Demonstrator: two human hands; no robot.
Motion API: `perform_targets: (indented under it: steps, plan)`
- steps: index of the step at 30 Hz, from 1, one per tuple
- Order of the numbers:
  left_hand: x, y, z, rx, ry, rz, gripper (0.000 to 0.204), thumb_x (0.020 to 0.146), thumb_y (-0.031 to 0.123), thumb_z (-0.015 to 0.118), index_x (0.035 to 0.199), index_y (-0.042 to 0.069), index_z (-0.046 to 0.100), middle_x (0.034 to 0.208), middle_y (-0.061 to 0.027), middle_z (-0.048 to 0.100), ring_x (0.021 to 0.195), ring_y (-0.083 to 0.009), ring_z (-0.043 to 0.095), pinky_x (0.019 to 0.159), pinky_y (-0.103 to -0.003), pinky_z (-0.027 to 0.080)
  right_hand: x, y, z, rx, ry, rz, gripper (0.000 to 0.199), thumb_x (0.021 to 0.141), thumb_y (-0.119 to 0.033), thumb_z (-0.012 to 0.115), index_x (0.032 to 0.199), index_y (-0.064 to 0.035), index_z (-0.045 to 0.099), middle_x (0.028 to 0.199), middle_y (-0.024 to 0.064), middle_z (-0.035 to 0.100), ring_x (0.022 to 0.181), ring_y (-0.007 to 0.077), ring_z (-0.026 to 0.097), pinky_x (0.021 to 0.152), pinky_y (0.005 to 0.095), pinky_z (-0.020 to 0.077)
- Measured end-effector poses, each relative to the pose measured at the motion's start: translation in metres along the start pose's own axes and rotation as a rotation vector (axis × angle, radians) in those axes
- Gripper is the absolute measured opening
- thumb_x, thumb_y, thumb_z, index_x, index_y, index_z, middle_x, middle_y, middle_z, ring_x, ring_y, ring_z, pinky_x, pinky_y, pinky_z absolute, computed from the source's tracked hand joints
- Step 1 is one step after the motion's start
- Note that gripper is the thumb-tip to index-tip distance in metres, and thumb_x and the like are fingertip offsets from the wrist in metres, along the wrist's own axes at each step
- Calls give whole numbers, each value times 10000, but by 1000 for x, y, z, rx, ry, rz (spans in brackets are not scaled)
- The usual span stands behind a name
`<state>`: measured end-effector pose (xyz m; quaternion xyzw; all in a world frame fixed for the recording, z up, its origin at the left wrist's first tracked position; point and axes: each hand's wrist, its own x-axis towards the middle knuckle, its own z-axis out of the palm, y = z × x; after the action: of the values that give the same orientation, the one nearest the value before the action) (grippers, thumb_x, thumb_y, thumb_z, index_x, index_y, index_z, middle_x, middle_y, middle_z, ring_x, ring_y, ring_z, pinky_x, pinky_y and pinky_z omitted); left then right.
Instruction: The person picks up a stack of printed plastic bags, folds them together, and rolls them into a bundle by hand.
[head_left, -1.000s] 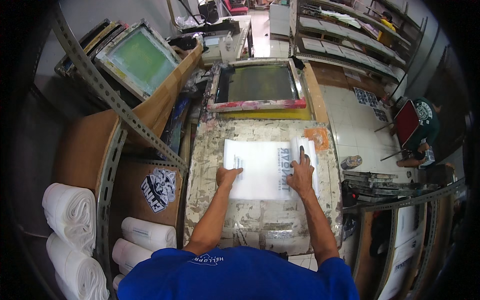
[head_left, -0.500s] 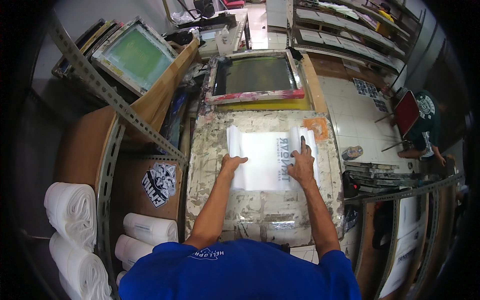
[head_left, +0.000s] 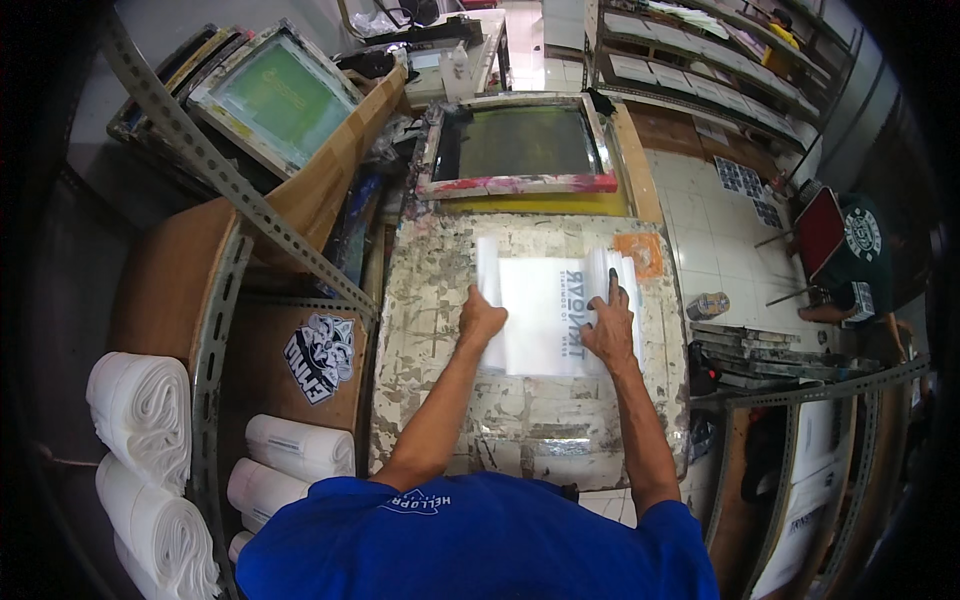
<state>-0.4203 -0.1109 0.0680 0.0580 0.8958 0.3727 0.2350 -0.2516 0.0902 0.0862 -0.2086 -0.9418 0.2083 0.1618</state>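
Observation:
A stack of thin white plastic sheets, printed with grey lettering, lies on the paint-stained worktable. Both of its sides are folded into upright-looking pleats. My left hand is closed around the left folded edge, its thumb toward the middle of the stack. On the right side, my right hand rests on the printed sheet and the pleats, index finger stretched forward and the fingers apart. The undersides of both hands are hidden.
Beyond the stack lies a framed printing screen; a green screen leans at the far left. Rolls of white plastic stand at lower left by a perforated metal post. A person is at the right near a red chair.
My left hand has moved slightly right and forward, and the left folded edge has shifted inward with it. My right hand stays on the right pleats.

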Motion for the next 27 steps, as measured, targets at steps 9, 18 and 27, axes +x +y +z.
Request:
perform_targets:
  steps: [9, 18, 27]
  plan:
    - [-40, 46, 35, 243, -38, 153, 898, 791, 344, 746, 1474, 2, 273, 1134, -240, 653, 1060, -415, 632, 938, -463, 485, -4, 7, -4, 0, -3, -40, 487, 612, -67, 670, 1096, -17, 630, 1528, 299, 279, 1300, 480, 385, 922, 593, 450]
    - [-5, -4, 50, 59, 92, 279, 770, 658, 258, 869, 1328, 43, 557, 1244, -205, 551, 1159, -350, 558, 963, -406, 486, -10, 18, -5, -69, 101, 176, 1059, 607, -292, 818, 1481, -11, 290, 1542, 316, 219, 1373, 492, 286, 1041, 630, 339]
    - [-7, 19, 51, 19, 59, 19, 754, 618, 283, 881, 1211, -76, 585, 1128, -240, 667, 1010, -312, 668, 887, -371, 527, -3, 37, -14, 318, 8, 611, 1246, 564, -447, 901, 1471, 74, 224, 1488, 323, 317, 1344, 444, 399, 1090, 496, 370]
